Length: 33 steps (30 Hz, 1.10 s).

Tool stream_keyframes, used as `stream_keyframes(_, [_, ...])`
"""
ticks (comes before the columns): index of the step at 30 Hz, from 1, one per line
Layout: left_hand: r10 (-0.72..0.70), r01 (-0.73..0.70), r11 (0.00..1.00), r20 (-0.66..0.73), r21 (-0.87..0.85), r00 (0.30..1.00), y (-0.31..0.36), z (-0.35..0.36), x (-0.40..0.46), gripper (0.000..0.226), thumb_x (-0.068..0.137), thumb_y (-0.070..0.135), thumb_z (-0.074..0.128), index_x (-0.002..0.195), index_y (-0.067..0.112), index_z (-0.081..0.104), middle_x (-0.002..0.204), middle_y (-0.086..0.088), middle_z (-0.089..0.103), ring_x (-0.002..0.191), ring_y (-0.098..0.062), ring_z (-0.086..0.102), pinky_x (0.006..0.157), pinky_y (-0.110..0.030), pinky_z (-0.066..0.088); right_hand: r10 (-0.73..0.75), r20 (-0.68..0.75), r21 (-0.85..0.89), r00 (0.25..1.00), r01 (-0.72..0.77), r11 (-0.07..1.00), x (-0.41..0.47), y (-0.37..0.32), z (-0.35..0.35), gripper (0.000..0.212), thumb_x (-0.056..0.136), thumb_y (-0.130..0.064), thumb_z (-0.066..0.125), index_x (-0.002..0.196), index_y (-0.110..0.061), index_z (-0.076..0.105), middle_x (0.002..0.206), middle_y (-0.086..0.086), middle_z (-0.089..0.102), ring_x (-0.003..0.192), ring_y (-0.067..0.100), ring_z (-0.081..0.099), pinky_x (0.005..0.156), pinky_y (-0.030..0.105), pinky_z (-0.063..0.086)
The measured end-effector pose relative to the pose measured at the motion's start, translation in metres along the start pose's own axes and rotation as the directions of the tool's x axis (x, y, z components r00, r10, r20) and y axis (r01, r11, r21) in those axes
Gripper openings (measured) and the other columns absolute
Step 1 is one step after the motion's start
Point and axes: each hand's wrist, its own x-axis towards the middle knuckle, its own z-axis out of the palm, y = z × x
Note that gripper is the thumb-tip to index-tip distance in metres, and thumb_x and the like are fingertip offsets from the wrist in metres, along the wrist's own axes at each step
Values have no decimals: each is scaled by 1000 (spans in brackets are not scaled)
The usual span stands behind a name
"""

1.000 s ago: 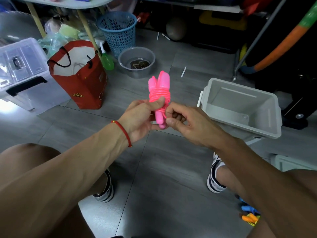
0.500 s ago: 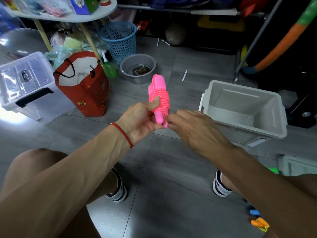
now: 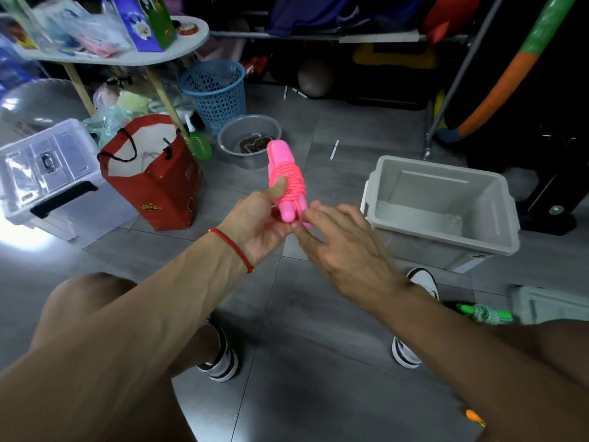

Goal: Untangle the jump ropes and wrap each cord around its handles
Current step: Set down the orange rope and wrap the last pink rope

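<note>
A pink jump rope (image 3: 284,173) stands upright in front of me, its cord wound in several turns around both handles. My left hand (image 3: 261,223) grips the bundle, with the thumb pressed on the wound cord. My right hand (image 3: 342,247) has its fingers spread, and the fingertips touch the lower end of the handles. A green jump rope (image 3: 483,314), wound up, lies on the floor at the right beside my leg. An orange handle tip (image 3: 475,417) shows at the lower right.
An open grey bin (image 3: 446,202) stands on the floor just right of my hands. A red paper bag (image 3: 153,180), a clear lidded box (image 3: 47,177), a blue basket (image 3: 213,90) and a grey basin (image 3: 248,138) are left and ahead. My feet rest below.
My right hand has let go of its pinch at the handle bottom and its fingers have spread. The bundle has shifted slightly right and the view has tilted up.
</note>
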Motion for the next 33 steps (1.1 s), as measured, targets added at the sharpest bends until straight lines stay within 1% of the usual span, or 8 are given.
stream_keyframes(2, [29,-29,1000,3,-11,1000,-2,2,2,40,105,28,44,92,-9,53,66,-18,63,90,-33,68,84,-48,59,-17,20,35,1000,17,999,-6,0,1,44,91,-10,66,134,-3,58,136,10,57,122,31,51,93,41,42])
stream_keyframes(5, [42,-42,999,7,-13,999,-7,5,1,39,103,28,49,110,-10,55,92,-27,62,95,-35,68,73,-47,62,-36,52,135,998,28,990,-11,14,-1,35,95,-20,62,130,-15,64,144,-7,55,125,22,50,92,35,40])
stream_keyframes(9, [51,-53,988,20,146,999,-17,9,3,47,95,34,59,119,-7,58,102,-26,63,98,-36,67,73,-46,60,202,-31,493,979,-161,855,-20,28,-14,16,90,-12,67,103,-16,76,116,-3,71,105,20,60,88,32,48])
stream_keyframes(13, [80,-107,915,85,389,993,-18,22,4,34,96,36,59,113,8,65,94,-13,67,90,-25,65,87,-49,58,558,75,598,827,-485,638,-21,46,-35,14,88,-13,65,94,-19,76,85,-9,73,73,2,60,78,28,51])
stream_keyframes(19, [38,-165,749,207,642,978,-27,62,20,35,95,30,64,119,6,60,81,-5,68,75,-18,62,82,-43,56,720,534,603,442,-796,41,-20,103,-51,34,85,-40,67,115,-23,65,100,-2,72,88,17,72,81,47,61])
stream_keyframes(23, [-29,-162,681,248,714,968,-51,105,41,24,94,21,67,114,8,61,71,2,69,63,-12,62,65,-30,54,607,733,405,309,-914,-23,-36,154,-86,30,94,-32,65,118,-15,59,107,7,70,90,22,72,82,43,61])
stream_keyframes(28, [-158,-149,611,304,778,939,-113,160,82,32,88,10,73,117,9,60,87,-4,73,67,-12,68,56,-24,54,559,808,305,184,-944,-129,-105,208,-92,30,98,-32,62,117,-9,62,110,13,70,95,31,74,87,46,60])
stream_keyframes(33, [-249,-292,374,399,880,883,-200,186,133,17,79,6,77,87,17,67,85,-16,67,74,-21,59,63,-31,48,602,798,257,-17,-895,-365,-204,227,-45,27,93,-23,65,112,-5,67,98,10,71,80,24,70,77,38,56])
